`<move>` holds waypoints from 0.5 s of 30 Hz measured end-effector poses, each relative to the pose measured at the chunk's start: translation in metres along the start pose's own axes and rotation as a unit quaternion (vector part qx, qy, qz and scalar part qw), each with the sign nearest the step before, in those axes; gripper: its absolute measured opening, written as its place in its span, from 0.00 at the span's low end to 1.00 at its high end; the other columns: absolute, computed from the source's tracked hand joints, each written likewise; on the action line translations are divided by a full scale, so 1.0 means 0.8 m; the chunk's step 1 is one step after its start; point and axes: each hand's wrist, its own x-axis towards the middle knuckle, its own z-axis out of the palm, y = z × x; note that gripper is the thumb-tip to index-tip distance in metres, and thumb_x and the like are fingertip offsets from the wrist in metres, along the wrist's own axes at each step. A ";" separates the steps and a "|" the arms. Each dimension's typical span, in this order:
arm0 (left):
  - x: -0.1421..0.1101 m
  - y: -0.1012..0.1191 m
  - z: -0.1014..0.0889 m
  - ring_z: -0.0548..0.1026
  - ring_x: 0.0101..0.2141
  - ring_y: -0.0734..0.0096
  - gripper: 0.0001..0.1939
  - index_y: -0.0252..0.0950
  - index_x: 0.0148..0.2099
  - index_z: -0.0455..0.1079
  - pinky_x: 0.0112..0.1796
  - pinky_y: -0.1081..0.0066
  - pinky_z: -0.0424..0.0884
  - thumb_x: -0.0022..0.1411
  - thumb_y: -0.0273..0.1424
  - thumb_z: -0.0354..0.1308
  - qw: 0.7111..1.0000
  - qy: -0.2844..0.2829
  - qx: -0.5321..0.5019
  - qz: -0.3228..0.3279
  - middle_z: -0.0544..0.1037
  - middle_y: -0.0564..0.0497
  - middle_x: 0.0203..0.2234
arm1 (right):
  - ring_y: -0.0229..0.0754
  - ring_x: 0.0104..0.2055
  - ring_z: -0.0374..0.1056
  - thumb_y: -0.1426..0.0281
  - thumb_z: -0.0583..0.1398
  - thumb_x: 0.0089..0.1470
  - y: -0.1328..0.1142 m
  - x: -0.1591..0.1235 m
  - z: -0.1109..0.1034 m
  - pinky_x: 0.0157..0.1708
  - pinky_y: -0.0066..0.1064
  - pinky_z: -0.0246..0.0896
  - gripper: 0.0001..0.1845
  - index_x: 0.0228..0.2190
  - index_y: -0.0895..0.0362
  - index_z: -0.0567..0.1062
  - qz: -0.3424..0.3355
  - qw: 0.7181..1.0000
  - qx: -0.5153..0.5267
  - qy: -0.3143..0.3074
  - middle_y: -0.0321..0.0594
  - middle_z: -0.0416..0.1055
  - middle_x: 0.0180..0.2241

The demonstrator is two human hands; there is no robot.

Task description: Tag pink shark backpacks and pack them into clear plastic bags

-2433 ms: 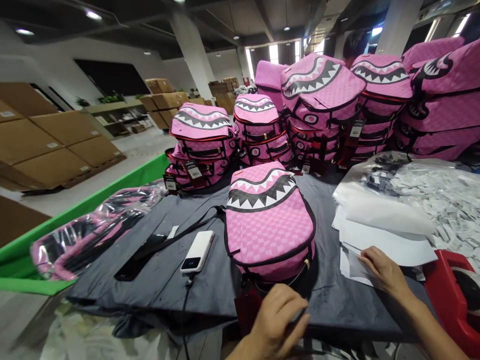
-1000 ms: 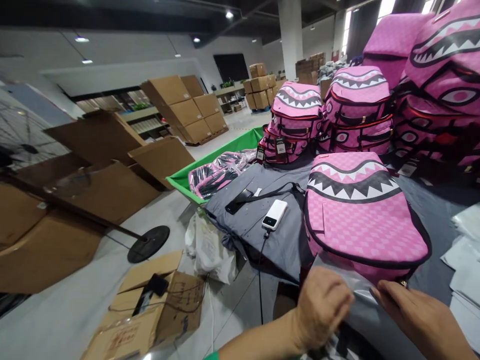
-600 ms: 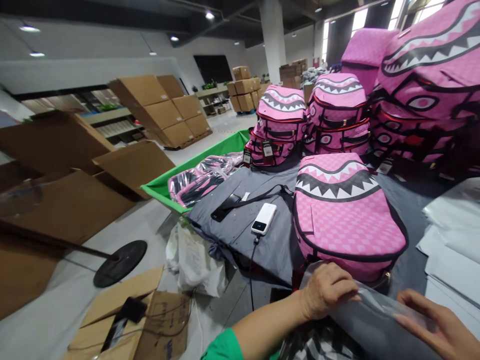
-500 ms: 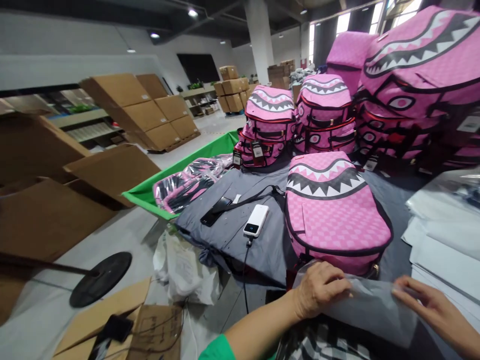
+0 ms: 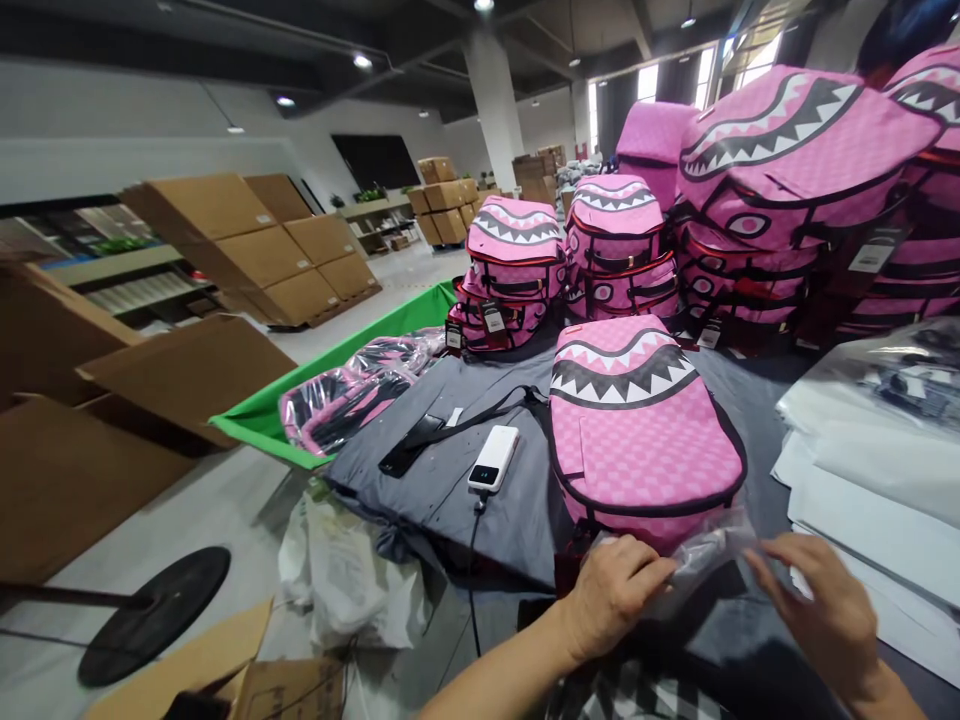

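Pinching a clear plastic bag (image 5: 701, 560) in the closed fingers (image 5: 645, 572) of the left hand (image 5: 611, 595) and right hand (image 5: 817, 610), with a pink shark-print backpack (image 5: 637, 440) just beyond them on the grey-covered desk (image 5: 450, 500)

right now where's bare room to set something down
Grey cloth lies open between the white power bank and the pink shark-mouth backpack, and again between that backpack and the white paper sheets. It's crowded behind, where backpacks are stacked, and in front, where the left hand and right hand hold a clear plastic bag.
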 end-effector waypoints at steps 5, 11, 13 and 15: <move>-0.007 0.017 -0.005 0.73 0.32 0.73 0.07 0.34 0.48 0.73 0.36 0.69 0.67 0.72 0.30 0.56 0.998 0.031 0.057 -0.012 0.78 0.53 0.30 | 0.46 0.47 0.74 0.69 0.59 0.64 0.008 0.005 0.014 0.51 0.39 0.72 0.11 0.47 0.57 0.77 -0.185 0.976 0.031 -0.109 0.47 0.78 0.44; -0.028 0.059 0.009 0.72 0.48 0.62 0.14 0.39 0.53 0.75 0.48 0.63 0.70 0.69 0.25 0.55 0.966 0.151 0.134 -0.160 0.79 0.47 0.46 | 0.45 0.45 0.75 0.73 0.58 0.64 0.035 -0.001 0.026 0.49 0.39 0.74 0.09 0.44 0.56 0.77 -0.244 0.961 0.058 -0.115 0.45 0.79 0.40; -0.030 0.061 0.015 0.71 0.51 0.59 0.11 0.39 0.50 0.76 0.51 0.60 0.71 0.67 0.26 0.58 0.960 0.164 0.116 -0.193 0.78 0.45 0.45 | 0.45 0.44 0.76 0.74 0.57 0.65 0.039 -0.002 0.026 0.47 0.38 0.74 0.09 0.43 0.57 0.77 -0.250 0.957 0.075 -0.125 0.45 0.79 0.39; -0.033 0.056 0.020 0.70 0.52 0.57 0.09 0.39 0.47 0.76 0.55 0.55 0.70 0.65 0.30 0.62 0.963 0.152 0.109 -0.193 0.76 0.45 0.43 | 0.44 0.42 0.75 0.74 0.57 0.65 0.041 0.001 0.027 0.45 0.36 0.74 0.08 0.41 0.56 0.76 -0.255 0.952 0.104 -0.130 0.44 0.79 0.38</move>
